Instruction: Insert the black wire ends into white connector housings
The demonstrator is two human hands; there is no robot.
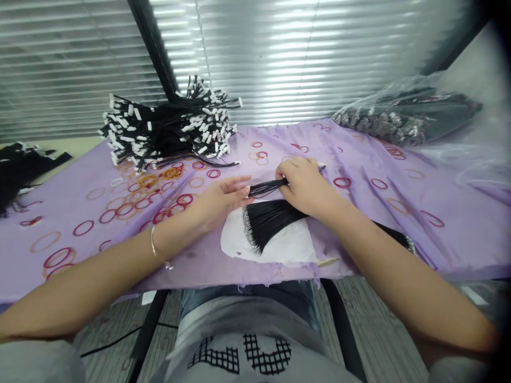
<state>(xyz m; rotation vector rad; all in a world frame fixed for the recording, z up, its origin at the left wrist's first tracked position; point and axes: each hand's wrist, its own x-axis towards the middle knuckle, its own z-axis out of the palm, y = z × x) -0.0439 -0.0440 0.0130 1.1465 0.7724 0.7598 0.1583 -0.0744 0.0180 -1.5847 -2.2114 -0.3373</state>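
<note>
My right hand [303, 186] is shut on the narrow end of a bundle of thin black wires [269, 223], pressing it down. The wires fan out to the lower left, and their crimped metal terminals [249, 234] line the wide end. This fan lies on a sheet of white paper [279, 247]. My left hand [217, 199] lies flat and open, its fingertips just beside the wires, and it holds nothing. A thin bracelet [155, 247] circles my left wrist.
A heap of black wires with white connectors [167, 127] sits on the purple cloth [88, 213] printed with red rings. A plastic bag of wires [407, 117] lies at the back right. More black wires [19, 167] lie at the far left. Window blinds stand behind.
</note>
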